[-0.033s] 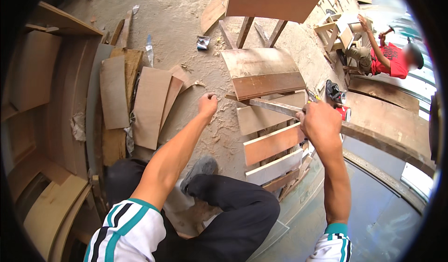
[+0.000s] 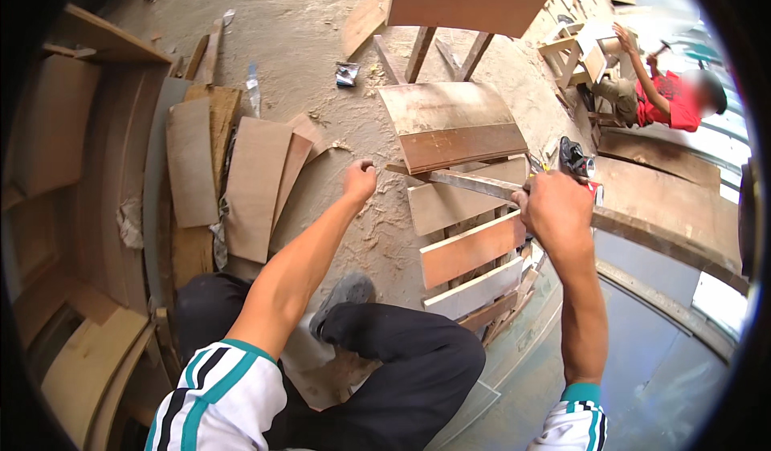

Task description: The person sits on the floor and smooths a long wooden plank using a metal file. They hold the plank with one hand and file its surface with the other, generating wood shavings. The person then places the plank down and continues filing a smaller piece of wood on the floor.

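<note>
My right hand [image 2: 554, 208] is closed around a long narrow wooden strip [image 2: 474, 183], which slants across from the board stack toward the right edge. My left hand [image 2: 360, 181] hovers over the dusty floor, its fingers curled in. Whatever they hold, if anything, is hidden. Just left of the strip's far end, that hand stays apart from it. Beneath the strip are a tan board [image 2: 458, 202], an orange-brown board [image 2: 474, 250] and a pale board [image 2: 474, 287]. A two-toned wooden panel [image 2: 462, 142] lies just beyond the strip.
Loose boards [image 2: 259, 186] lean at my left beside a wooden cabinet frame [image 2: 120, 178]. A brown panel on legs [image 2: 470, 1] stands ahead. At the far right a person in a red shirt [image 2: 675, 97] holds a hammer. A glass sheet [image 2: 626, 371] lies at lower right.
The view has shifted slightly. My hands keep the same poses, the right one still closed on the wooden strip. The other person's hammer has moved slightly.
</note>
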A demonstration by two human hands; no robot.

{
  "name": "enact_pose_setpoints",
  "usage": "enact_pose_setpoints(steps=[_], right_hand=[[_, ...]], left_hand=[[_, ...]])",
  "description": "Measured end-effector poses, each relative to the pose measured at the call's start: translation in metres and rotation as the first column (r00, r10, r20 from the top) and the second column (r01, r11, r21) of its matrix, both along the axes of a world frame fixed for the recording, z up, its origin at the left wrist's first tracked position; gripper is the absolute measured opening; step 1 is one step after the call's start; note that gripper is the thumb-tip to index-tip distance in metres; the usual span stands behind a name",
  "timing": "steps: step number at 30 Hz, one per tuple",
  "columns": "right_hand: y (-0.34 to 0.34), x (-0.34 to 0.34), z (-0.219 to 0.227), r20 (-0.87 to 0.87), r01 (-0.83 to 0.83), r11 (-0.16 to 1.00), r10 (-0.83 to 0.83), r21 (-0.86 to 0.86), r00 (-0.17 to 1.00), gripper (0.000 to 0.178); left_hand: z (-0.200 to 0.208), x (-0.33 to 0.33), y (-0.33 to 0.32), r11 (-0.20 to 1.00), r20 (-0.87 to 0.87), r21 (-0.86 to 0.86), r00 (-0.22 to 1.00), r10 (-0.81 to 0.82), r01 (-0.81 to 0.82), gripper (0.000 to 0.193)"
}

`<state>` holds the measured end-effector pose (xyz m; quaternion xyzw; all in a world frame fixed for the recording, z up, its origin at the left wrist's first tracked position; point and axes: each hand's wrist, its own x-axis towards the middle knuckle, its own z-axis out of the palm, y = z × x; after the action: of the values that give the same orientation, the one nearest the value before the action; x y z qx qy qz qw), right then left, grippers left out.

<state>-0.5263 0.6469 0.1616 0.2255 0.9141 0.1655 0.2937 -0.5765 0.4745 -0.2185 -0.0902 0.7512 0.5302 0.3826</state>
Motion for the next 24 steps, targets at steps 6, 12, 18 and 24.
enact_pose_setpoints(steps=[6, 12, 18, 24], right_hand=[[-0.003, -0.009, -0.028, 0.035, -0.003, 0.999, 0.001, 0.054, 0.999, 0.029], [-0.014, -0.014, -0.037, 0.034, -0.014, 0.993, 0.010, 0.117, 0.999, 0.029], [-0.024, 0.008, -0.032, -0.018, -0.154, 0.985, 0.156, 0.072, 0.988, 0.024], [-0.017, 0.042, -0.039, -0.152, -0.370, 0.926, 0.378, 0.076, 0.913, 0.022]], left_hand=[[-0.088, -0.003, 0.025, 0.967, -0.007, 0.100, 0.972, -0.236, 0.235, 0.038], [-0.137, -0.005, 0.039, 0.950, 0.018, 0.201, 0.968, -0.249, 0.240, 0.036], [-0.138, 0.000, 0.015, 0.911, 0.161, 0.305, 0.928, -0.336, 0.277, 0.038], [-0.115, -0.013, -0.017, 0.902, 0.357, 0.398, 0.878, -0.319, 0.166, 0.039]])
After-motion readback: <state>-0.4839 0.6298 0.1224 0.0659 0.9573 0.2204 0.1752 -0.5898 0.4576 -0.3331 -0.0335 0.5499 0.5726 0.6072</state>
